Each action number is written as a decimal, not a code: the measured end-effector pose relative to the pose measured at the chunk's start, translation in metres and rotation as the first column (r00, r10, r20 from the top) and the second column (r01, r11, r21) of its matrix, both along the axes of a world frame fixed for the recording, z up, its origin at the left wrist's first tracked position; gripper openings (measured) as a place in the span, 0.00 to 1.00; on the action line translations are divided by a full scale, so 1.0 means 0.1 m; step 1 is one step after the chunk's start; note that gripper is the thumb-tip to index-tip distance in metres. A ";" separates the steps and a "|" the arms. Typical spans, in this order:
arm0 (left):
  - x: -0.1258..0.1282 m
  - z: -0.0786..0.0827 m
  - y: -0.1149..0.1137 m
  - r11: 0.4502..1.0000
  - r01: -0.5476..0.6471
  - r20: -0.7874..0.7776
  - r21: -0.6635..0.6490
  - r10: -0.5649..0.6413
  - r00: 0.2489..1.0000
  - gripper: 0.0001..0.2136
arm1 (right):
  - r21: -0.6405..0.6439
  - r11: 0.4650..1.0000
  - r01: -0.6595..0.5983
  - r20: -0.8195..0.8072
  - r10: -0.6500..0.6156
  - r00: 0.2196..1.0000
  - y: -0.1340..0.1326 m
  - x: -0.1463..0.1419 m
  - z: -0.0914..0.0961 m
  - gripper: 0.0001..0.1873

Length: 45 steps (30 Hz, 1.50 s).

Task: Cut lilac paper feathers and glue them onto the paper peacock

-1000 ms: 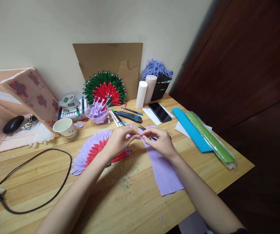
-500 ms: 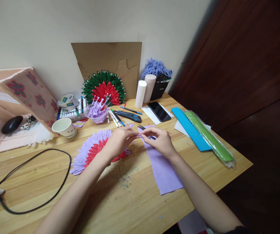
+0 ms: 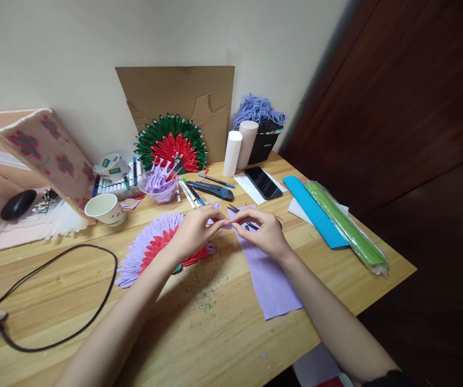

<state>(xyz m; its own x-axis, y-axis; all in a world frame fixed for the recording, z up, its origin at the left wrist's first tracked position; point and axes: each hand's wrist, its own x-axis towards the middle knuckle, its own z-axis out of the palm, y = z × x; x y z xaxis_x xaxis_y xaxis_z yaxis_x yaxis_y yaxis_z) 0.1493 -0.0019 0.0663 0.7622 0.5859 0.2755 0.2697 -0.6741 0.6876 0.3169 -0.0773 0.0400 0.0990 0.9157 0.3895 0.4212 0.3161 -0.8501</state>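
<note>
My left hand (image 3: 197, 228) and my right hand (image 3: 261, 231) meet fingertip to fingertip, pinching a small piece of purple crepe paper (image 3: 227, 225) between them. Most of that piece is hidden by the fingers. Beneath my right hand lies a long strip of purple crepe paper (image 3: 271, 285), with dark scissors (image 3: 251, 226) resting across its far end, partly covered by the hand. Under my left forearm is a fan-shaped paper piece (image 3: 150, 244) with purple outer petals and red inner ones.
Behind stand a green-and-red paper fan (image 3: 170, 142), a bowl of purple scraps (image 3: 159, 189), markers, a utility knife (image 3: 211, 190) and a phone (image 3: 263, 183). A paper cup (image 3: 105, 209) and black cable (image 3: 116, 263) are left; blue paper (image 3: 315, 215) and a green roll (image 3: 346, 228) right.
Both hands stay at nearly the same spot. My left fingers have shifted slightly on the small purple piece, with the fingertips now pressed straighter together. The view has tilted very slightly.
</note>
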 end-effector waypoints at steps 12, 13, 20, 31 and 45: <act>0.01 -0.05 0.00 0.982 0.075 0.105 0.176 -0.095 0.990 0.07 | -0.041 0.999 0.017 -0.148 -0.023 0.989 0.02 -0.01 -0.06 0.02; 0.01 -0.05 0.01 0.977 0.081 0.087 0.196 -0.100 0.991 0.07 | -0.044 0.999 0.013 -0.155 -0.020 0.988 0.02 -0.01 -0.06 0.03; 0.00 -0.02 0.00 0.960 0.073 0.024 0.269 -0.083 0.996 0.08 | -0.012 1.000 -0.018 -0.075 0.017 0.997 0.01 0.02 -0.02 0.04; 0.06 -0.04 -0.05 0.963 0.024 0.015 0.270 -0.029 0.999 0.06 | 0.186 0.982 0.022 0.271 -0.073 0.960 -0.01 0.00 0.01 0.04; -0.03 0.07 0.00 0.995 -0.048 0.097 0.084 0.040 0.994 0.07 | -0.046 0.996 0.070 -0.084 -0.073 0.994 0.01 0.03 -0.06 0.02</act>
